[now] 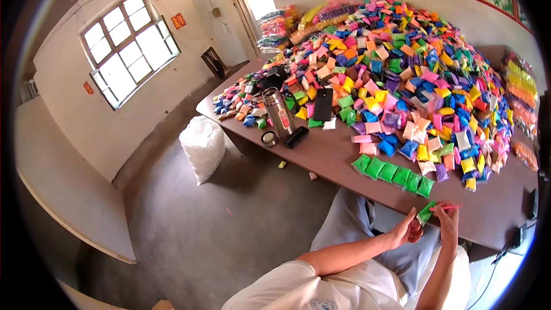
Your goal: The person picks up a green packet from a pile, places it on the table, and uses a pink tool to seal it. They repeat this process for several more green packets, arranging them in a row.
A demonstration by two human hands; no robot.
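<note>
Over my lap, near the table's front edge, a small green packet (425,213) is between my two hands. My left hand (406,230) has its fingers curled at the packet's lower left end. My right hand (447,221) is closed on a thin pink stick (452,207) that points to the right, and its fingertips meet the packet's upper right side. On the table just beyond lies a row of several joined green packets (392,174). The fingers' inner sides are partly hidden.
A large heap of colourful packets (402,74) covers much of the brown table (327,163). At its left stand a steel flask (278,113), its lid (268,138) and a black phone (323,105). A white sack (202,148) is on the floor; cables (499,255) hang at right.
</note>
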